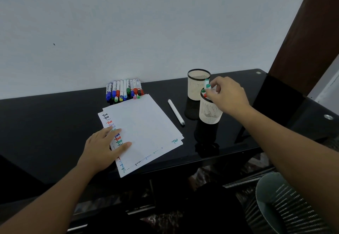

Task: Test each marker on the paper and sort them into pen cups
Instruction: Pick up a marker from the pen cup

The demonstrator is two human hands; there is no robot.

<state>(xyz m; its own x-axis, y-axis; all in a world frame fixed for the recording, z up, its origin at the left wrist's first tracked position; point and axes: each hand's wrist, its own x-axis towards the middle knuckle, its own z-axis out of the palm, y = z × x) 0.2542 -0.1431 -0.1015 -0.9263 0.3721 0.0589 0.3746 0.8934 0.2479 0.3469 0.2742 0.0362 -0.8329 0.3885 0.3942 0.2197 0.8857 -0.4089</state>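
Now, right hand (226, 94) pinches green marker (207, 84) over nearer pen cup (209, 111).
Left hand (104, 148), fingers straight, presses paper (146, 123) at 9 o'clock.

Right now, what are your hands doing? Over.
Right hand pinching green-capped marker over nearer white mesh cup. Left hand flat on paper stack. Nothing blocking.
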